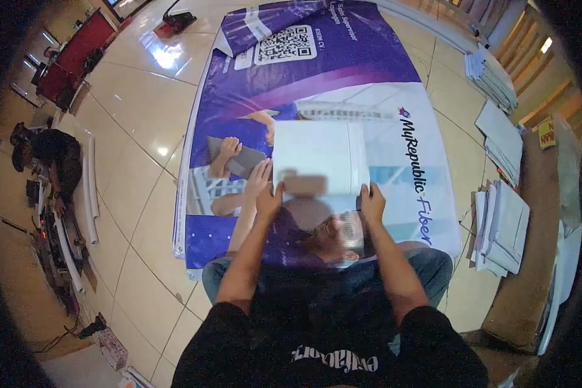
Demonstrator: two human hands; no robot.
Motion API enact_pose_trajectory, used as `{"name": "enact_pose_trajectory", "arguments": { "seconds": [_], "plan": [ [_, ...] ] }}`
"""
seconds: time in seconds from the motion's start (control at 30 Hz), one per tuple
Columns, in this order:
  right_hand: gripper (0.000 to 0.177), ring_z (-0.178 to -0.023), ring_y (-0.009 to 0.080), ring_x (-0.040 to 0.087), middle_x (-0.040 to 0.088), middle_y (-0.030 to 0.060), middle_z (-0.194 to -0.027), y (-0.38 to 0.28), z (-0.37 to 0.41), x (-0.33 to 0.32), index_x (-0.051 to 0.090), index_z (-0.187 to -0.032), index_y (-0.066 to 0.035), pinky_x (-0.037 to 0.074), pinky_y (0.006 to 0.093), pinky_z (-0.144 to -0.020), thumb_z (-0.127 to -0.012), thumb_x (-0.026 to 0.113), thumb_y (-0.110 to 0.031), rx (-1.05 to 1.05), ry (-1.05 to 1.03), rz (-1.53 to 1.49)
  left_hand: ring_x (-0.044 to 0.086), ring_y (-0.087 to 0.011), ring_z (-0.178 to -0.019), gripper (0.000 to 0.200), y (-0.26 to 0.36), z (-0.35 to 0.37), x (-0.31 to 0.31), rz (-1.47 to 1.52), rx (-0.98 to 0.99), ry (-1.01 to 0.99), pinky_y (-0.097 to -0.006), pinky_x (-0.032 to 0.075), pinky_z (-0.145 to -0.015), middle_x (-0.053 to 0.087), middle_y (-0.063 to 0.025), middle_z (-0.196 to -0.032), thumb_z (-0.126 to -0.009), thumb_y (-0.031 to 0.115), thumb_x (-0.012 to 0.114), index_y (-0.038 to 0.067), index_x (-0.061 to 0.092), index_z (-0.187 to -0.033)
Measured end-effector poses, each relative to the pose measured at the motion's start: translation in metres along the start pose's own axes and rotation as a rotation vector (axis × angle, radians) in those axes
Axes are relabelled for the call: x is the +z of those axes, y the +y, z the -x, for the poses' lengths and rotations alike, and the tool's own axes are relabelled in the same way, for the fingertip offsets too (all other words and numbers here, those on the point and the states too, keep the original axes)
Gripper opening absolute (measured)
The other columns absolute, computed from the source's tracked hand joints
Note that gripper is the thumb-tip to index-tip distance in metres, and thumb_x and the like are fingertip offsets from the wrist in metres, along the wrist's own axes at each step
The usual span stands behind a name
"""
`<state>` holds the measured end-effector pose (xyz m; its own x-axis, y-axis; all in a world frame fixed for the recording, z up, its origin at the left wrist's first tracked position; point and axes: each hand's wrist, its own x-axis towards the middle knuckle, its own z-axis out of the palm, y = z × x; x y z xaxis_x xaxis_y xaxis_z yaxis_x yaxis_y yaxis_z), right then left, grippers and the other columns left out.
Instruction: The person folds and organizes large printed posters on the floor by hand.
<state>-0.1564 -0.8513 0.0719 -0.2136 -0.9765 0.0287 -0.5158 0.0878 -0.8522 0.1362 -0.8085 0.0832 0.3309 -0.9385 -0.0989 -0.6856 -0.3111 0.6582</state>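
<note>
Between my hands is a flat white folded sheet (313,149), smooth, with a crease line running down near its right side. My left hand (269,200) is closed on its lower left corner, and my right hand (372,204) grips the lower right corner. A shadow falls across the sheet's lower part. Beneath it lies a large purple and white printed banner (362,68), spread on the floor, with a QR code and lettering. Its far left corner is folded over. Printed arms and hands on the banner appear beside my left hand.
Stacks of white folded sheets (503,226) lie on the tiled floor (132,200) to the right, beside a brown bench-like edge (524,284). At left, a person in dark clothes (57,155) bends over equipment near long white rolls (92,191). A red object (174,24) stands far back.
</note>
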Motion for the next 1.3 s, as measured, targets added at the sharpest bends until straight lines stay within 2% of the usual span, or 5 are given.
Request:
{"name": "enact_pose_trajectory", "arguments": {
  "seconds": [0.33, 0.4, 0.53, 0.7, 1.3],
  "plan": [
    [0.026, -0.077, 0.0399, 0.057, 0.058, 0.0212, -0.078, -0.021, 0.014, -0.021, 0.052, -0.094, 0.000, 0.046, 0.0439, -0.071, -0.086, 0.045, -0.024, 0.051, -0.250, 0.670, 0.056, -0.0425, -0.074, 0.030, 0.002, 0.048, 0.017, -0.282, -0.129, 0.074, -0.0476, 0.044, -0.064, 0.057, -0.0241, -0.079, -0.087, 0.027, 0.045, -0.001, 0.056, -0.085],
    [0.032, -0.087, 0.0399, 0.055, 0.057, 0.0226, -0.092, -0.022, 0.018, -0.026, 0.050, -0.104, -0.001, 0.045, 0.0472, -0.073, -0.086, 0.044, -0.027, 0.150, -0.285, 0.671, 0.059, -0.0364, -0.080, 0.037, 0.006, 0.046, -0.001, -0.583, 0.122, -0.228, -0.0420, 0.048, -0.065, 0.059, -0.0244, -0.087, -0.083, 0.032, 0.046, -0.003, 0.055, -0.088],
    [0.054, -0.115, 0.0437, 0.037, 0.032, 0.0233, -0.132, -0.046, 0.000, -0.004, 0.035, -0.131, -0.013, 0.034, 0.0606, -0.086, -0.085, 0.043, -0.041, -0.274, -0.110, 0.670, 0.039, -0.0405, -0.115, 0.059, 0.069, 0.013, 0.001, -0.474, 0.501, 0.485, -0.0505, 0.031, -0.096, 0.038, -0.0295, -0.124, -0.080, 0.034, 0.050, 0.000, 0.037, -0.126],
    [0.065, -0.127, 0.0415, 0.021, 0.018, 0.0202, -0.141, -0.036, -0.026, 0.035, 0.023, -0.138, -0.020, 0.016, 0.0686, -0.093, -0.083, 0.043, -0.048, -0.216, -0.160, 0.774, 0.024, -0.0426, -0.125, 0.065, 0.050, -0.024, 0.037, -0.478, 0.422, 0.282, -0.0536, 0.017, -0.102, 0.027, -0.0288, -0.133, -0.081, 0.036, 0.050, 0.002, 0.029, -0.133],
    [0.060, -0.124, 0.0349, 0.030, 0.031, 0.0224, -0.133, 0.003, 0.044, 0.015, 0.023, -0.137, -0.016, 0.019, 0.0551, -0.100, -0.086, 0.042, -0.040, -0.216, 0.072, 0.639, 0.015, -0.0410, -0.129, 0.060, 0.062, 0.065, 0.056, -0.637, 0.230, 0.203, -0.0624, 0.018, -0.097, 0.017, -0.0222, -0.141, -0.084, 0.045, 0.042, 0.014, 0.032, -0.134]
  ]
}}
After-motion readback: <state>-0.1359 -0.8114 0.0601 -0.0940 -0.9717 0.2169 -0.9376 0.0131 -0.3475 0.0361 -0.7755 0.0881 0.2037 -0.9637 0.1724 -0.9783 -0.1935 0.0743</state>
